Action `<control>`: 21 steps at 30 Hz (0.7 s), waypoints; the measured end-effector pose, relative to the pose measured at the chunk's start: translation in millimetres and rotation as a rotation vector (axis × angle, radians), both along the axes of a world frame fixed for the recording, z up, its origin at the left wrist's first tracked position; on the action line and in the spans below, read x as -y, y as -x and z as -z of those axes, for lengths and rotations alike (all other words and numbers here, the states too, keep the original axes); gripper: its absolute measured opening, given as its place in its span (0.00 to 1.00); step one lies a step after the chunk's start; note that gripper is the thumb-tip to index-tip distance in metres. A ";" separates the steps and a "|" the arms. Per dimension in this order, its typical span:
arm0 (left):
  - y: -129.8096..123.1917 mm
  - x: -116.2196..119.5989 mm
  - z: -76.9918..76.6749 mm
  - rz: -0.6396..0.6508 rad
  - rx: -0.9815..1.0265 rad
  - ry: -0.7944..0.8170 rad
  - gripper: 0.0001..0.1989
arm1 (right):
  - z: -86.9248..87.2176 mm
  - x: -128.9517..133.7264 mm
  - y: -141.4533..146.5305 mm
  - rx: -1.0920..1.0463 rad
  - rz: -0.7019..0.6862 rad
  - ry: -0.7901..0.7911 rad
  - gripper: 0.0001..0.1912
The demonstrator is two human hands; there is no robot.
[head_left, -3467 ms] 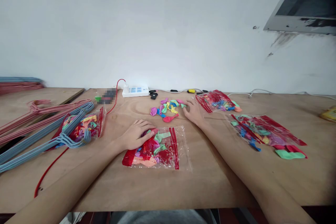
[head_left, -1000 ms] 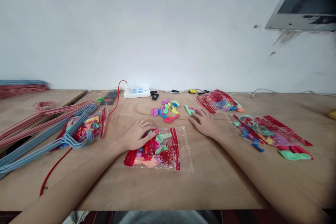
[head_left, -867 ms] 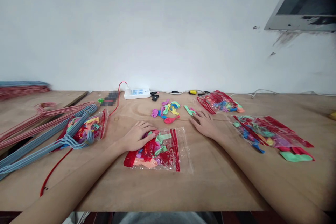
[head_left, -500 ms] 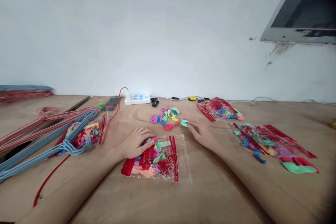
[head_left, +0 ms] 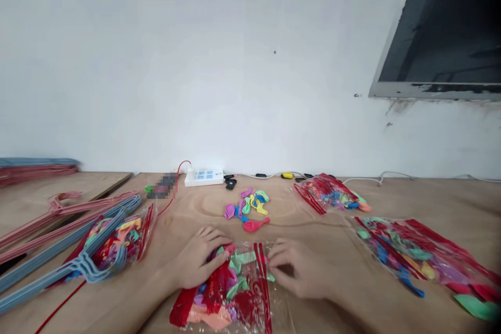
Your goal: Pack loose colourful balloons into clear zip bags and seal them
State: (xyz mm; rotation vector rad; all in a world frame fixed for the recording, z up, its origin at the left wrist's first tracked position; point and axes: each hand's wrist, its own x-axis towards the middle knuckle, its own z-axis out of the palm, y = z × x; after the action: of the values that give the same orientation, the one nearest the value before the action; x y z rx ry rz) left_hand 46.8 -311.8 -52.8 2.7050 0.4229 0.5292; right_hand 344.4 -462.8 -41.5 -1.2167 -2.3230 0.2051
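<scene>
A clear plastic bag with red print (head_left: 250,305) lies flat in front of me, filled with colourful deflated balloons. My left hand (head_left: 201,258) rests on its upper left part, fingers stretched out and thumb over the plastic. At the bag's zip-strip end, my right hand (head_left: 295,269) is closed in a pinch. Between its fingertips a bit of a green balloon (head_left: 271,276) shows; the rest is hidden by the fingers. Beyond the hands lies a loose pile of balloons, among them a red balloon (head_left: 256,224), a yellow balloon (head_left: 258,204) and a purple balloon (head_left: 229,211).
Balloon bags lie at the back right (head_left: 329,193), right (head_left: 418,255) and left (head_left: 136,232), the left one under blue hangers (head_left: 90,245). Pink hangers (head_left: 70,214) lie beyond. A white power strip (head_left: 204,177) with a red cord stands by the wall.
My right hand has drawn back from beside the pile to the bag's end, bringing the green balloon along. My left hand stays on the bag. The view has tilted up.
</scene>
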 end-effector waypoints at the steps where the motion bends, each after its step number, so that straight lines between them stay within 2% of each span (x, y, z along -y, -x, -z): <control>1: -0.3 -0.1 0.4 0.002 0.007 0.003 0.19 | -0.3 1.1 5.4 0.015 -0.029 -0.007 0.13; 3: -0.7 0.4 0.2 0.003 0.015 0.006 0.19 | -2.9 4.5 16.4 0.020 -0.075 0.016 0.17; 7: -0.6 2.0 -2.6 0.000 0.003 0.011 0.19 | -6.5 11.7 35.6 0.017 -0.157 0.075 0.32; 13: 0.1 1.8 -4.4 -0.010 -0.020 0.010 0.19 | 7.0 8.0 51.4 0.049 -0.193 0.143 0.36; 17: -0.2 1.6 -4.2 -0.003 -0.004 0.016 0.20 | 17.8 -1.6 41.4 0.072 -0.148 0.054 0.36; 21: -0.7 0.5 -2.2 -0.008 0.000 0.007 0.20 | 26.3 -10.1 23.5 0.056 -0.166 -0.183 0.34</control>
State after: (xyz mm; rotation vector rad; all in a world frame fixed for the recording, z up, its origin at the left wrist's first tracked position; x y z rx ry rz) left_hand 47.4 -312.4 -50.6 2.6978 0.4351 0.5291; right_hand 320.8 -452.7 -67.8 -0.9535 -2.4317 0.0143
